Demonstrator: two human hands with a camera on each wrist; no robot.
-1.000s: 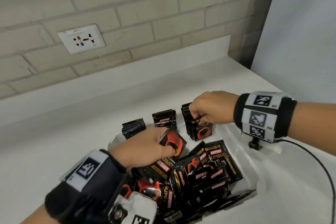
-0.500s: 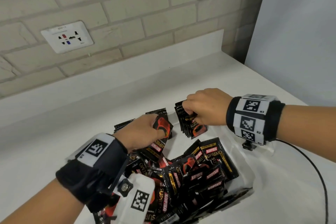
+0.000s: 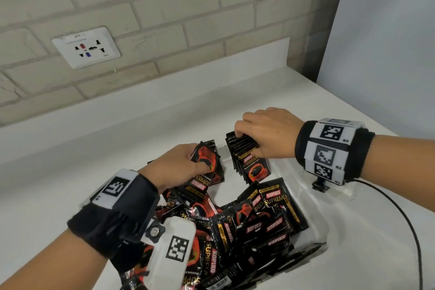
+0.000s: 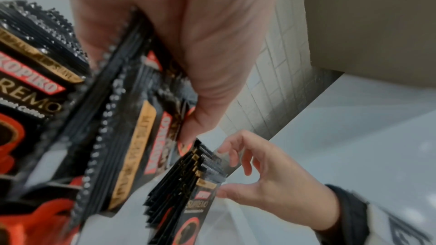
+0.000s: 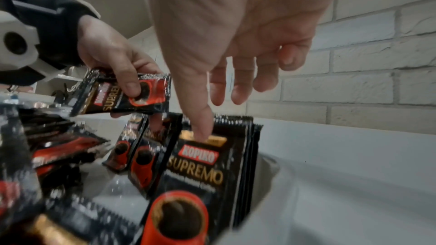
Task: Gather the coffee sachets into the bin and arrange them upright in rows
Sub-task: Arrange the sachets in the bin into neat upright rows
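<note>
A clear plastic bin (image 3: pixel 315 226) on the white counter holds a loose pile of black-and-red coffee sachets (image 3: pixel 256 223). At its far right end an upright row of sachets (image 3: pixel 250 165) stands on edge. My right hand (image 3: pixel 266 134) holds that row, thumb on the front sachet (image 5: pixel 207 170) and fingers curled over the top edges. My left hand (image 3: pixel 181 165) pinches a sachet (image 3: pixel 207 169) just left of the row, tilted in the air above the pile. The left wrist view shows this pinched sachet (image 4: pixel 132 137) close up, with the upright row (image 4: pixel 186 193) beyond it.
A brick wall with a white socket plate (image 3: pixel 86 47) runs behind the counter. A grey panel (image 3: pixel 388 42) stands at the right. A black cable (image 3: pixel 410 231) trails over the counter right of the bin. More upright sachets (image 5: pixel 141 156) stand left of the held row.
My left hand has lifted its sachet off the pile and carried it up and right, toward the upright row. My right hand has stayed on that row.
</note>
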